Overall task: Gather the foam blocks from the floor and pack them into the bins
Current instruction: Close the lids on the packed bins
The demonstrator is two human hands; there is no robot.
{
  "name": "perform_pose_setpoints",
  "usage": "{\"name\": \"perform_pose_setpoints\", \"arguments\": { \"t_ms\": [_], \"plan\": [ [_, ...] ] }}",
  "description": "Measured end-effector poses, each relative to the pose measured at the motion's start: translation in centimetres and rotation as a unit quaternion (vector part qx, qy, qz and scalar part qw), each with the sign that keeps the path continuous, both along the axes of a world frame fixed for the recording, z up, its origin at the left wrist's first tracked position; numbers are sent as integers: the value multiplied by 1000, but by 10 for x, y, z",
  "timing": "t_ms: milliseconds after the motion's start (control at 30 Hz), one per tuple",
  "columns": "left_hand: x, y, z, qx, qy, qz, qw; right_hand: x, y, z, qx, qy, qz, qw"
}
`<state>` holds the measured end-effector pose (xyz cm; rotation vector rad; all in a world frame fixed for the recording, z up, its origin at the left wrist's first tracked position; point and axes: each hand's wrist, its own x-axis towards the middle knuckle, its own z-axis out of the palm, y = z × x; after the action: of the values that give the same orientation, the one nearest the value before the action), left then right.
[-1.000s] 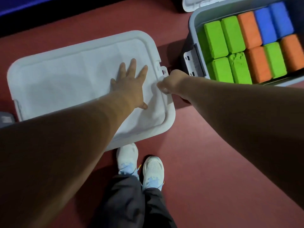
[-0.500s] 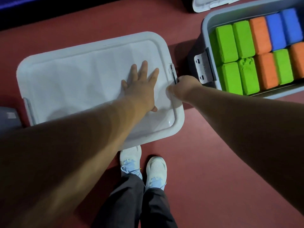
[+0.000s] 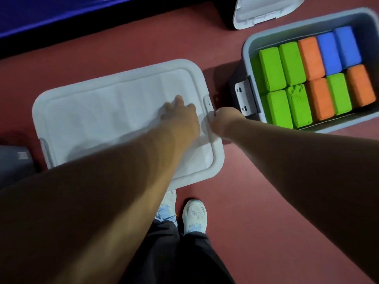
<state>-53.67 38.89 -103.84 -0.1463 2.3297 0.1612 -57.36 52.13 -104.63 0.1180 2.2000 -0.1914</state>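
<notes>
At the lid's right short edge, the right hand curls closed on the latch; the left hand presses flat, fingers open, just beside.

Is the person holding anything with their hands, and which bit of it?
The right hand grips the latch at the lid's right end. The left hand only presses on the lid's top, holding nothing.

Both forearms were bare, with no sleeves, watch or rings showing on the left hand or the right hand. The person wore dark trousers and white mesh trainers with pale blue laces.
</notes>
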Motion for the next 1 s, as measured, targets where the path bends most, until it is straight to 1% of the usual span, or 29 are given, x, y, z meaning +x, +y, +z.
{"name": "perform_pose_setpoints", "arguments": {
  "t_ms": [100, 133, 200, 233, 267, 367, 433, 467, 533, 767, 900, 1000],
  "plan": [
    [-35, 16, 30, 37, -18, 17, 999, -24, 8, 25, -3, 26, 18, 999],
    [-46, 21, 37, 50, -24, 6, 998, -32, 13, 33, -19, 50, 19, 998],
    [-67, 32, 47, 58, -24, -25, 998, -51, 24, 55, -33, 76, 54, 995],
    [-78, 37, 49, 63, -19, -26, 998, -62, 33, 62, -43, 82, 38, 995],
    [-89, 43, 50, 76, -15, -8, 997, -72, 43, 67, -78, 85, 20, 993],
    [-126, 71, 54, 100, 1, 24, 995, -108, 78, 85, -97, 105, -53, 988],
    [-151, 97, 57, 116, 1, 16, 993, -137, 111, 91, -126, 98, -163, 974],
    [-164, 111, 61, 119, 3, 13, 993, -154, 128, 90, -136, 117, -173, 968],
    [-189, 142, 68, 125, 10, 15, 992, -182, 166, 93, -119, 106, -128, 979],
    [-276, 242, 98, 127, 21, 60, 990, -261, 294, 113, -99, 89, -104, 986],
    [-324, 273, 117, 133, 55, 90, 985, -304, 345, 131, -87, 106, -98, 986],
    [-355, 284, 133, 125, 106, 91, 982, -332, 355, 139, -92, 125, -94, 983]
  ]
}}
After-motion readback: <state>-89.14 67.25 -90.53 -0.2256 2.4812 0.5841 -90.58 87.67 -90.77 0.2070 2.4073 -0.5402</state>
